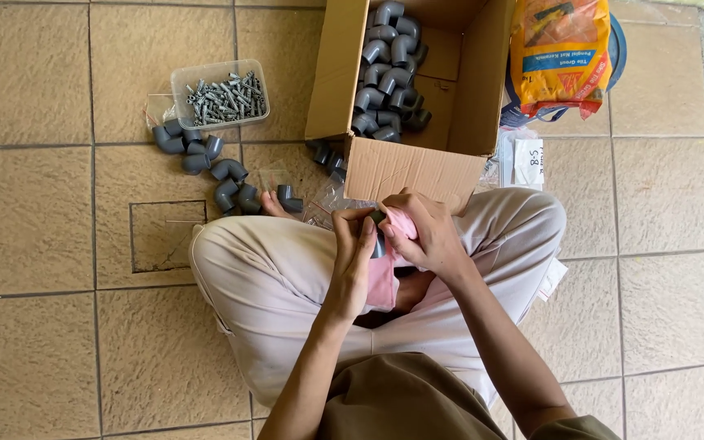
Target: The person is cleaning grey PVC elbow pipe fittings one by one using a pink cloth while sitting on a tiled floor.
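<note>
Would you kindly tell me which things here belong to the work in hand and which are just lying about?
In hand: left hand, right hand, grey pipe elbow, pink cloth, box of elbows, loose elbows.

Lying about: tub of screws, orange bag, plastic packets.

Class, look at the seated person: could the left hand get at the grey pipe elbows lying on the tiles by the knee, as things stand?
Probably not at once: the left hand is gripping a grey elbow fitting and pink cloth together with the right hand. Once freed, the way to the loose elbows looks open.
</note>
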